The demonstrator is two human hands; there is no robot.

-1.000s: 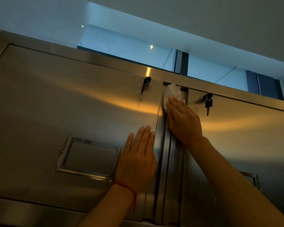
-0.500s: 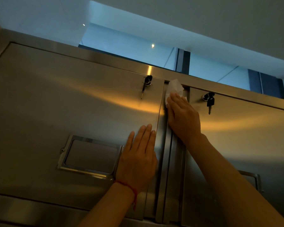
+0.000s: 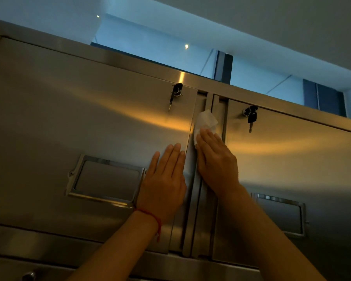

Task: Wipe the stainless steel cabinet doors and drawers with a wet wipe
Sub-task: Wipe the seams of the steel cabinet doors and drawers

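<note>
Dim light falls on a steel cabinet point(image 3: 49, 102) seen from below, with a ceiling and high windows above it. The left hand point(image 3: 163, 183) lies flat on the left door point(image 3: 89, 122), fingers straight and together, a red string point(image 3: 154, 218) on its wrist. Just right of it, the right hand point(image 3: 216, 161) presses a white wipe point(image 3: 206, 121) with straight fingers against the post point(image 3: 201, 209) between the doors; the wipe sticks out above its fingertips. A key point(image 3: 174, 94) hangs above the left hand, another key point(image 3: 251, 118) up and right of the right hand, on the right door point(image 3: 302, 159).
</note>
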